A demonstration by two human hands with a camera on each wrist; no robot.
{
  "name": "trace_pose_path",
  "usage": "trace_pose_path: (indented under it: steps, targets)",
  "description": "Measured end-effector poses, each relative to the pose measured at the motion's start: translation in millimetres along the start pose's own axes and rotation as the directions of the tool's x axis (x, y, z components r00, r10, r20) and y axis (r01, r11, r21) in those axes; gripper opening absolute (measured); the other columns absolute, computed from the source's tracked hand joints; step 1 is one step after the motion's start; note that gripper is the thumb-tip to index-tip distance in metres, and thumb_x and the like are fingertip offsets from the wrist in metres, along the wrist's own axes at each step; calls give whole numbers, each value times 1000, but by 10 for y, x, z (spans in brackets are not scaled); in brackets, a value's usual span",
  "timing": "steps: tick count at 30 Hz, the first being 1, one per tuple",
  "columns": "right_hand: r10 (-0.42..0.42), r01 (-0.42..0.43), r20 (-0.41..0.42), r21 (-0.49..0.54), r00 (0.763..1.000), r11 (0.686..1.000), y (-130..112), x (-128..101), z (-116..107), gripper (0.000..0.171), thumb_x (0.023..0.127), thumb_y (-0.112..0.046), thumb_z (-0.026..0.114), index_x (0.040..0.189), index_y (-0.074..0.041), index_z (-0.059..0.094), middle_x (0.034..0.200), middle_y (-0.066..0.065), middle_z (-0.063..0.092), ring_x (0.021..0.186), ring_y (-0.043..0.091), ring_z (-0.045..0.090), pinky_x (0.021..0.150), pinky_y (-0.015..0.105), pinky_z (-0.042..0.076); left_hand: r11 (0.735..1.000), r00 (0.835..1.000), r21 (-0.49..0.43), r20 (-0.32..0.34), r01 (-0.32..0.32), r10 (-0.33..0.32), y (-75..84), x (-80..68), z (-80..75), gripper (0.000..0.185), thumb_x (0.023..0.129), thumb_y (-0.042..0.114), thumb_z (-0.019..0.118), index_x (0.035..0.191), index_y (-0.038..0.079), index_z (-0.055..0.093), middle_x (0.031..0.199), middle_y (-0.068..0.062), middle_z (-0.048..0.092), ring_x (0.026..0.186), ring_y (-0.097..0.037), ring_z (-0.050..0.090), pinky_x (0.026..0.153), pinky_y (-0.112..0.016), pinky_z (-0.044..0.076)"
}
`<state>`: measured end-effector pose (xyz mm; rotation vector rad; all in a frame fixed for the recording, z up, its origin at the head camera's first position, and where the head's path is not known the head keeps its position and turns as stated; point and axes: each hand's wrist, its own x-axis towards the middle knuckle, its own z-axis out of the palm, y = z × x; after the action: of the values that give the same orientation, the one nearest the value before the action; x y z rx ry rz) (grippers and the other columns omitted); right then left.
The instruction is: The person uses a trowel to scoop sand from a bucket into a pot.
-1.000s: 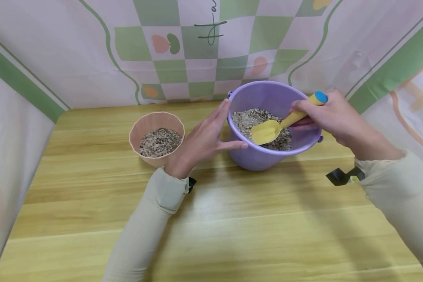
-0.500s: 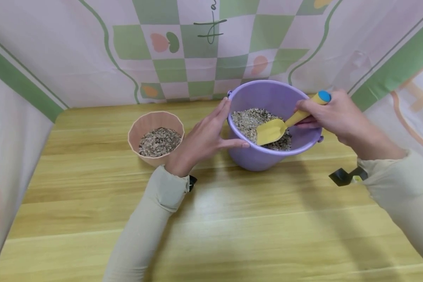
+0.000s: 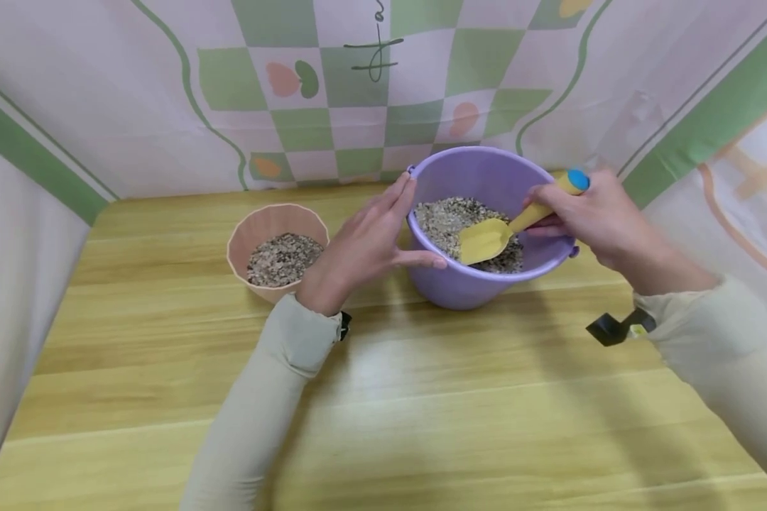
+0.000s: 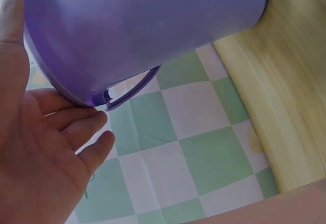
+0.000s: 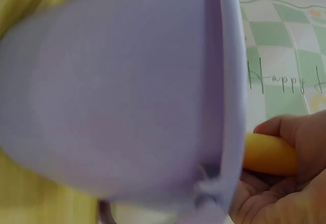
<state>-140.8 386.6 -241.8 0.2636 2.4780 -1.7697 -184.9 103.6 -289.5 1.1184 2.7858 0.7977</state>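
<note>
A purple bucket (image 3: pixel 457 289) partly filled with gravel (image 3: pixel 450 218) stands on the table near the back. The left hand (image 3: pixel 371 248) rests on the bucket's left rim, thumb spread along the front and fingertips near the handle joint, as the left wrist view also shows. From the right, the right hand (image 3: pixel 601 216) grips the yellow handle of a toy scoop (image 3: pixel 484 241) with a blue end. The scoop's blade lies over the gravel inside the bucket, with little or nothing visible on it. In the right wrist view the bucket wall (image 5: pixel 122 86) hides the blade.
A peach fluted pot (image 3: pixel 252 234) with gravel (image 3: pixel 281 259) stands left of the bucket, partly behind the left wrist. A checkered cloth (image 3: pixel 351 128) hangs close behind the wooden table (image 3: pixel 383 404). The bucket's handle (image 4: pixel 135 91) hangs down its side.
The scoop has shifted slightly to the right in the bucket and stays over the gravel. The left hand keeps its place on the rim. The head view has shifted a little.
</note>
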Motion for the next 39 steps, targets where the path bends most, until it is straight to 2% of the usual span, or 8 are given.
trace_pose_path:
  steps: [6, 19, 27, 32, 39]
  targets:
    - [-38, 39, -18, 37, 999, 999, 18, -4, 129, 22, 97, -14, 63, 83, -6, 77, 83, 8, 73, 75, 22, 75, 69, 32, 60, 1000, 1000, -20, -3, -13, 13, -11, -9, 23, 124, 74, 73, 65, 161, 10, 3, 166, -11, 2, 150, -28, 18, 120, -40, 22]
    - [-21, 22, -17, 87, 1000, 996, -11, -61, 149, 23, 97, -12, 63, 80, -8, 78, 81, 7, 74, 75, 21, 75, 69, 30, 60, 999, 1000, -43, -5, -8, 8, 4, -25, 19, 123, 74, 72, 66, 161, 12, 3, 166, -9, 1, 150, -26, 18, 119, -41, 25]
    - [-17, 23, -56, 114, 998, 993, -10, -44, 225, 20, 97, -11, 63, 81, -11, 76, 80, 4, 74, 75, 18, 74, 70, 31, 60, 998, 1000, -55, -5, -3, 3, -5, -26, 26, 123, 73, 72, 65, 161, 11, 2, 166, -8, 0, 150, -26, 17, 119, -42, 25]
    - [2, 8, -59, 172, 998, 985, -7, -46, 235, 18, 96, -11, 64, 83, -7, 76, 81, 8, 74, 74, 21, 75, 71, 31, 60, 998, 1000, -61, -5, -4, 4, -10, -29, 31, 123, 74, 70, 67, 161, 11, 2, 166, -8, 0, 150, -26, 18, 119, -41, 25]
    - [20, -5, -49, 285, 999, 959, -13, -41, 264, 16, 95, -7, 65, 83, -4, 75, 81, 11, 74, 74, 23, 74, 68, 30, 60, 997, 1000, -69, -6, -14, 14, -14, -17, 41, 123, 74, 71, 66, 160, 12, 1, 166, -8, -1, 150, -25, 16, 119, -41, 24]
